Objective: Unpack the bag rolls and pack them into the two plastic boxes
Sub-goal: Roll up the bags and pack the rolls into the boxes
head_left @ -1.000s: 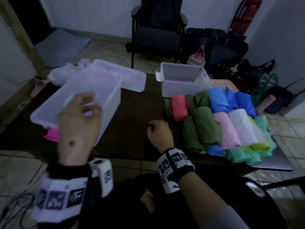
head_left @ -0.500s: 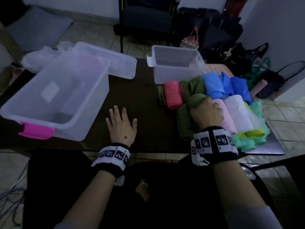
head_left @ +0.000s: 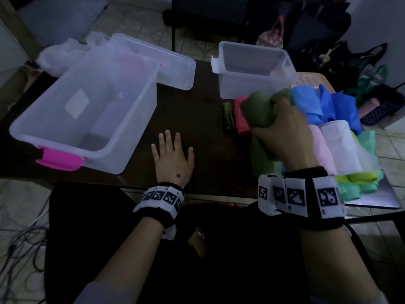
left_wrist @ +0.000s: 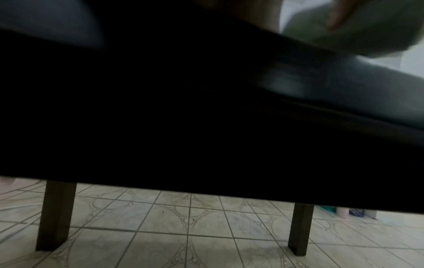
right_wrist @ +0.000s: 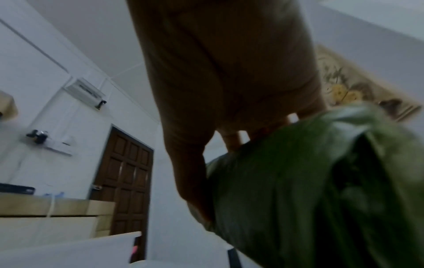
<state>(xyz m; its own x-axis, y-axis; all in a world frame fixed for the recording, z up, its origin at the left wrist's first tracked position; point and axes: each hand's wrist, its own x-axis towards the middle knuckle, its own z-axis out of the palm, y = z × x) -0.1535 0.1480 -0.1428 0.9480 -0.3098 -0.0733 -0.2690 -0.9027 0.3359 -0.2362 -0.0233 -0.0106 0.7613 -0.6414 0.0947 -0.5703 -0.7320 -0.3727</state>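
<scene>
Right hand (head_left: 282, 132) gripped the dark green roll of soft plastic bags (head_left: 259, 111) around its middle, lifted above the coloured roll pile beside the small clear plastic box (head_left: 252, 84); looked light, squashy, slippery; left hand (head_left: 173, 159) lay flat on counter (head_left: 192, 119).

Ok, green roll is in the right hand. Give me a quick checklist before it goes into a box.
1. Grip: right hand wraps the dark green roll, lifted off the pile. Ok.
2. Roll still wound: loose folds in the right wrist view. Cannot tell.
3. Large box open, no rolls inside. Ok.
4. Small box open, no rolls inside. Ok.
5. Left hand flat on the table, outside both boxes. Ok.
6. Lid lies behind the large box, off the openings. Ok.
</scene>
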